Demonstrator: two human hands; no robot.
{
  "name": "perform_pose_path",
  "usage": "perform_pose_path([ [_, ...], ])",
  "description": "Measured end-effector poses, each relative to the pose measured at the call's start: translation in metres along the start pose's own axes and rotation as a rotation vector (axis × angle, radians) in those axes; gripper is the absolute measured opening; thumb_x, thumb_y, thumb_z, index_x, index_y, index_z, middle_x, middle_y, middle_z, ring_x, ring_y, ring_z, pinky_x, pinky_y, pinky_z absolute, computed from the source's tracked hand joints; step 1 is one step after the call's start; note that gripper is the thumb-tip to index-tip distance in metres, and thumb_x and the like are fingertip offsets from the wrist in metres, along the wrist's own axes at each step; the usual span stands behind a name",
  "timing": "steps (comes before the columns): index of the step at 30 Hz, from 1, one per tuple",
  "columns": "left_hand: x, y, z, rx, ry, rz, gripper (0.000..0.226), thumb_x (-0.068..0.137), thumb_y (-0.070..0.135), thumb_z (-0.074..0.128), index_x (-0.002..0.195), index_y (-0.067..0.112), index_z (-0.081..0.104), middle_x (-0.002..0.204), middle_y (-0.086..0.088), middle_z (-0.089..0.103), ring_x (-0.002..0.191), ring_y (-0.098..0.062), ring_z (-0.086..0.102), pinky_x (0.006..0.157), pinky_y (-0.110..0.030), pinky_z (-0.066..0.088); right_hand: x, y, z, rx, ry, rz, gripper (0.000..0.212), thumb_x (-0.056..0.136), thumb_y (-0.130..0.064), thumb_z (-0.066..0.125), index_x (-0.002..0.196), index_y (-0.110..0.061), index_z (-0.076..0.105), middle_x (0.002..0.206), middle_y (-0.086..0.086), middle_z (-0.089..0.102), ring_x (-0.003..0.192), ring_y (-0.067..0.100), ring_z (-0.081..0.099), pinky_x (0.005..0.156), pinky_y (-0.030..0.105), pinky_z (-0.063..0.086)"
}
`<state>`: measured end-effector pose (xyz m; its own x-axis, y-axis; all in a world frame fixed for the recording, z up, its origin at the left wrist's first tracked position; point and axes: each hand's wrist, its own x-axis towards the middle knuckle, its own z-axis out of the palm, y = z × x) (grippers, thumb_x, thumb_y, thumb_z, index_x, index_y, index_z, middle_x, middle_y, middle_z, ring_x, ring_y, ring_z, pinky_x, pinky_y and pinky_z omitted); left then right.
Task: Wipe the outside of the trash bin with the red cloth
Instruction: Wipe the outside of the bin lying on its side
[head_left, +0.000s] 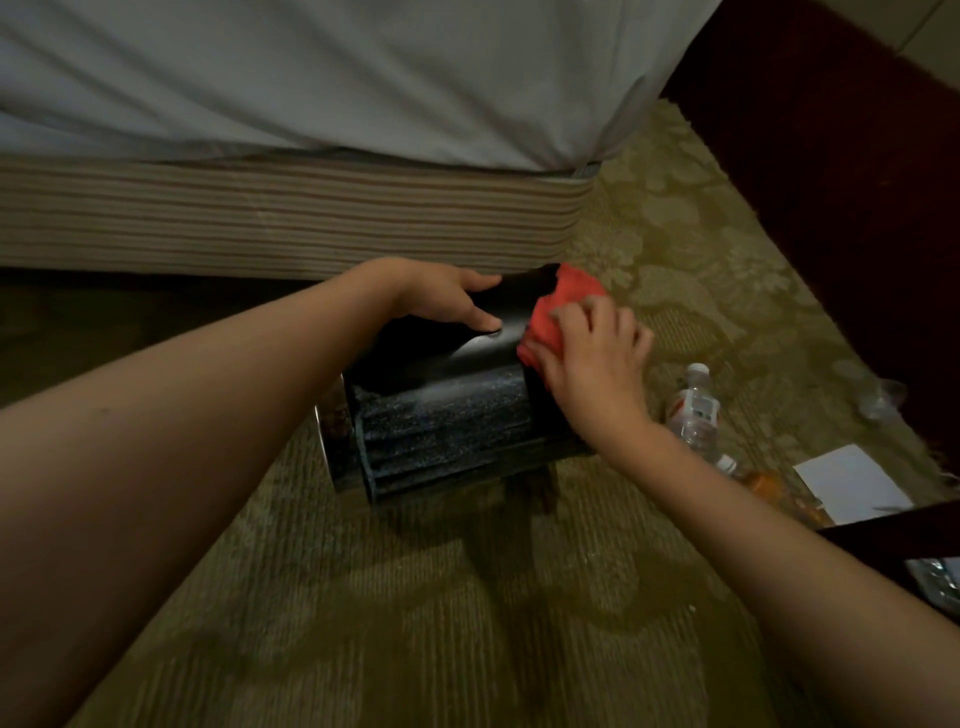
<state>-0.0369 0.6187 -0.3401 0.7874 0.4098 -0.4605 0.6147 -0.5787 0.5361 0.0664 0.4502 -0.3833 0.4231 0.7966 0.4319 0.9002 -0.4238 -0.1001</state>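
- The trash bin (447, 410) was seen lying on its side on the patterned carpet (415, 597), just in front of the striped bed base (285, 218), with its shiny rim turned to the left.
- The left hand (447, 296) was laid on the upper side of the bin, fingers stretched flat along the dark surface and the thumb set apart (a steadying hold, nothing pinched).
- The red cloth (553, 306) was found bunched at the bin's right end, against the upper edge.
- The right hand (592, 353) was pressed down on the cloth, fingers curled over it, so that the cloth was held between palm and bin.
- A speckled, ribbed panel was shown on the side of the bin facing the camera, with a paler streak across its top.
- A clear water bottle (693, 410) was seen lying on the carpet to the right of the bin, near the right wrist but apart from it.
- A white sheet of paper (852, 483) was lying farther right, with something orange (too blurred to tell) beside it.
- White bedding (363, 78) was hanging over the bed base.
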Motion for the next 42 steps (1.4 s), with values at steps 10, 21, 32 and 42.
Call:
perform_pose_path([
  [10,0.000,0.000,-0.002,-0.009,-0.015,-0.003,0.067,0.090,0.038,0.054,0.147,0.030,0.020,0.155,0.001,0.018,0.142,-0.019,0.017,0.116,-0.032,0.012,-0.065,0.009,0.001,-0.078,-0.055,-0.139,0.053,0.068,-0.026,0.080,0.113,-0.012,0.054,0.111,0.022,0.056,0.094,0.037,0.051,0.080,0.046,0.038],
  [21,-0.002,-0.006,0.002,-0.074,0.092,0.063,0.064,0.091,0.035,0.056,0.146,0.023,0.026,0.152,0.000,0.027,0.139,-0.015,0.025,0.108,-0.020,0.016,0.012,-0.019,-0.001,-0.088,-0.032,-0.062,0.039,0.086,-0.050,0.052,0.111,-0.021,0.060,0.133,0.008,0.049,0.116,0.034,0.044,0.098,0.053,0.026],
  [32,-0.028,-0.039,-0.012,0.228,-0.055,-0.011,0.086,0.077,0.052,0.064,0.146,0.041,0.012,0.157,0.007,0.011,0.143,-0.021,0.015,0.116,-0.040,0.011,-0.012,0.026,-0.017,0.096,-0.307,-0.269,0.061,0.087,-0.052,0.049,0.141,-0.025,0.038,0.154,0.005,0.025,0.141,0.029,0.020,0.113,0.051,0.010],
  [42,-0.025,-0.042,-0.010,0.206,-0.012,0.032,0.082,0.083,0.049,0.059,0.147,0.035,0.011,0.157,0.002,0.009,0.143,-0.021,0.013,0.118,-0.040,0.010,-0.006,0.003,-0.012,0.122,-0.291,-0.244,0.055,0.090,-0.038,0.055,0.141,-0.024,0.040,0.153,0.009,0.027,0.140,0.036,0.020,0.114,0.050,0.006],
])
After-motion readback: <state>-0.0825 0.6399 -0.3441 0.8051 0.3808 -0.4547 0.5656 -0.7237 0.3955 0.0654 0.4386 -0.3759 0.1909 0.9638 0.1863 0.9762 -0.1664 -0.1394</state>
